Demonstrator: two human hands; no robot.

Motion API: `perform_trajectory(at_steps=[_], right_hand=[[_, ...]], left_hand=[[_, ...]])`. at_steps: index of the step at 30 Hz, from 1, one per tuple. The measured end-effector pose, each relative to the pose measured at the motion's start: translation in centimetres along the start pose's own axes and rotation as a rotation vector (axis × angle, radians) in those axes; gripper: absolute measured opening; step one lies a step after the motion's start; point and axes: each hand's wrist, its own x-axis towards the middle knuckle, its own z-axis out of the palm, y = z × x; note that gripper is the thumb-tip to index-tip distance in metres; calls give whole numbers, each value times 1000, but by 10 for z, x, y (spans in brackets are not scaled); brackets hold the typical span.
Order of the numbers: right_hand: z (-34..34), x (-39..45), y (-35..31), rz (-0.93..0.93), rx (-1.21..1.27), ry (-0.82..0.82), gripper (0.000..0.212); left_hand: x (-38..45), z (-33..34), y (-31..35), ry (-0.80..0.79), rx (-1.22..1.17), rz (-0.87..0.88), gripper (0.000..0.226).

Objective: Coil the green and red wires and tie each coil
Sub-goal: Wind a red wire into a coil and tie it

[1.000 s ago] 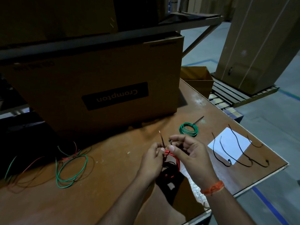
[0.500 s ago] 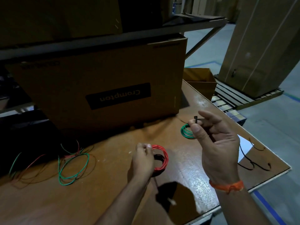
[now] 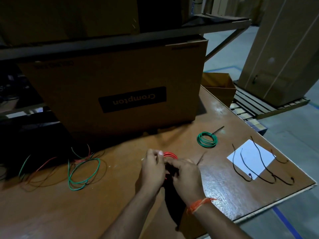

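Note:
A small red wire coil sits just above the wooden table, pinched between both hands. My left hand grips its left side and my right hand closes on its lower right, hiding most of the coil. A thin black tie sticks out up and right from my right hand. A tied green coil with a black tie tail lies on the table to the far right. Loose green wire and loose red wire lie in loops at the left.
A big Crompton cardboard box stands close behind the hands under a shelf. White paper with several black ties lies near the table's right edge. A small open carton sits at the back right corner.
My right hand, raised with a black tie half a second ago, has come back down to the red coil. The left hand has kept hold of the coil.

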Motion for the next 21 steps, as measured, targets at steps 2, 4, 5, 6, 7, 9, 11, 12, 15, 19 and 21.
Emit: perform_trajectory(at_steps=[2, 4, 5, 6, 7, 9, 11, 12, 15, 19, 21], right_hand=[[5, -1, 1, 72, 27, 32, 46], [6, -1, 1, 123, 38, 84, 33], [6, -1, 0, 119, 11, 116, 31], [6, -2, -1, 100, -37, 156, 29], [6, -2, -1, 72, -87, 205, 28], [8, -4, 0, -20, -184, 328, 23], [10, -6, 7, -145, -241, 422, 15], [11, -6, 10, -198, -258, 455, 17], [10, -7, 15, -309, -304, 522, 36], [6, -6, 13, -345, -272, 536, 50], [7, -5, 13, -329, -226, 510, 52]], left_hand=[[-4, -3, 0, -46, -28, 9, 13], [-9, -6, 3, -92, -68, 18, 14], [-11, -6, 4, -115, -85, 21, 14], [-11, -6, 3, -143, -111, 13, 14], [-11, -5, 2, -172, -158, -15, 13], [-8, -2, 1, -221, -316, -131, 11], [-6, 0, 2, -271, -464, -251, 8], [-5, 0, 3, -307, -522, -294, 8], [-4, -5, 6, -444, -655, -390, 17], [0, -9, 8, -502, -719, -440, 19], [0, -9, 12, -495, -724, -438, 20]])
